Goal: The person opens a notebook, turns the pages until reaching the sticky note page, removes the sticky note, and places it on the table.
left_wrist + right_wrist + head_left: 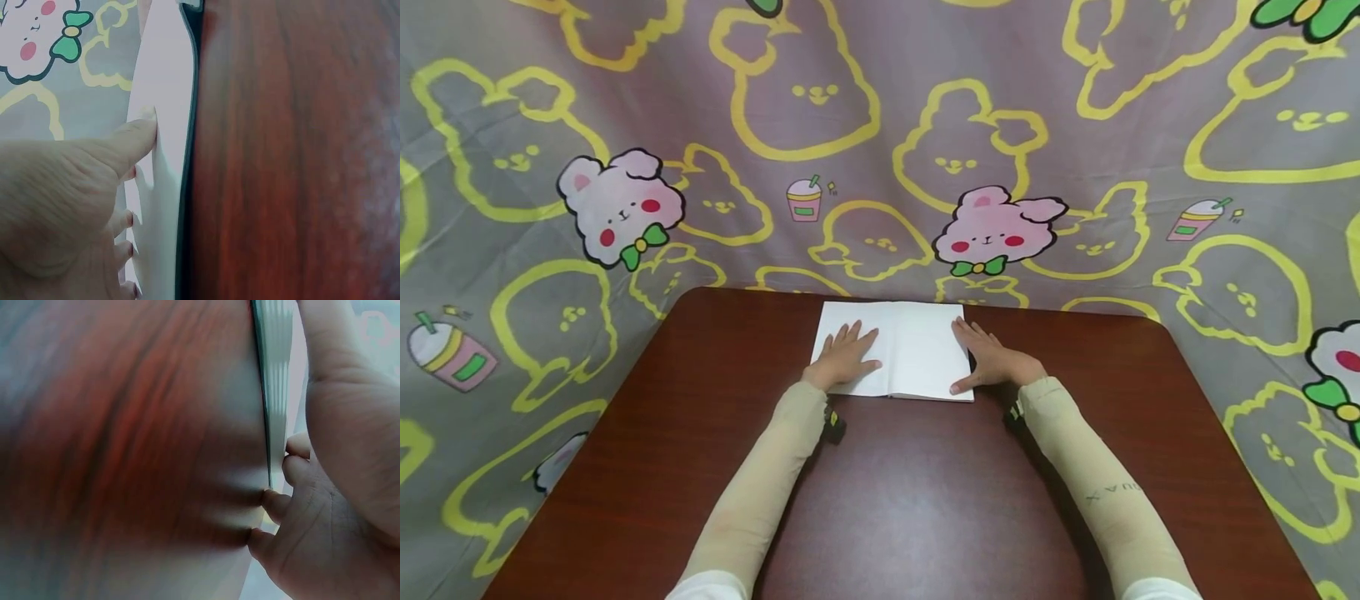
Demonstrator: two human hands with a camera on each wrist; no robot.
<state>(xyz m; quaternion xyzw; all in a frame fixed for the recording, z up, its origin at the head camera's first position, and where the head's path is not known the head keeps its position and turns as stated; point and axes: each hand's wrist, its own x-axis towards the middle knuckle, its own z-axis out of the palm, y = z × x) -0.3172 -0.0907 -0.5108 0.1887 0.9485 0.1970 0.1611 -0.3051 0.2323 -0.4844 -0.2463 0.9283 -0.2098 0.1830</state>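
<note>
An open book (925,354) with blank white pages lies near the far edge of the table. My left hand (842,358) rests on its left page, fingers spread and thumb pointing toward the centre fold. The left wrist view shows that thumb on the white page (165,94), close to a dark cover edge. At the book's right side is my right hand (996,358), with its thumb at the near corner and its fingers along the outer edge. In the right wrist view, the stacked page edges (275,381) show beside my thumb, and the lower fingertips reach past the book's edge.
The dark red-brown wooden table (910,500) has rounded far corners. Behind it and along both sides hangs a grey curtain (865,75) printed with yellow outlines, rabbits and drink cups. A small black device (833,425) sits under my left wrist, and another (1015,417) under my right.
</note>
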